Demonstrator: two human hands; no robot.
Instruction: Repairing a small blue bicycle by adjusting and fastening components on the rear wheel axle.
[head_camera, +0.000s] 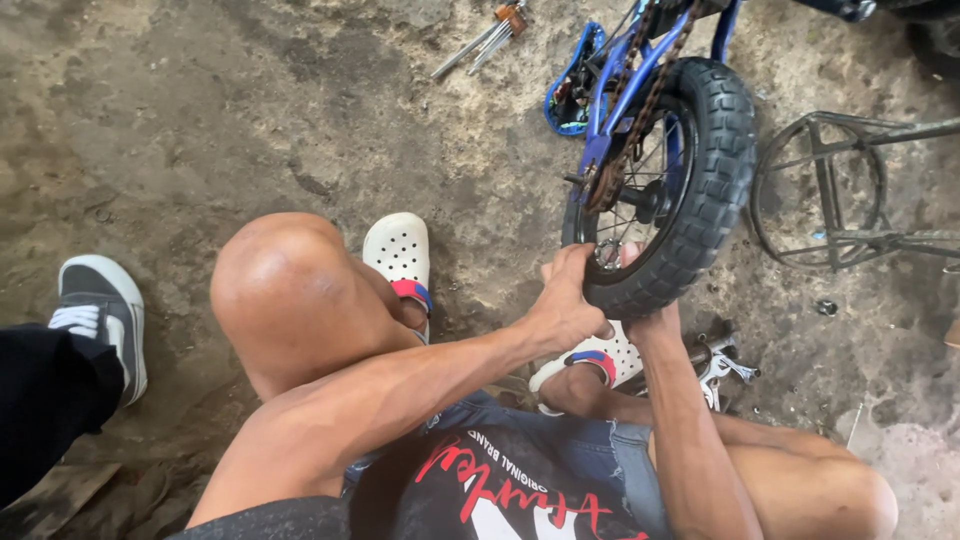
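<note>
Rubber tyre (700, 190) was clamped between left-hand fingers (570, 285) and right-hand fingers (628, 262); steadying the wheel (645, 190) beyond them seemingly needed even pressure

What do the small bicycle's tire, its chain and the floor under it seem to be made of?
The tire, gripped by the left hand and right hand, looks like matte black rubber with knobby tread blocks. The chain seems to be steel, reddish-brown as if rusted. The floor appears to be rough concrete or packed earth, mottled grey-brown; which one is unclear.

Black knobby tyre (715, 150), blue frame (640, 75), rusty brown chain (655, 85), white perforated clogs (398, 250) with red-blue straps.
</note>
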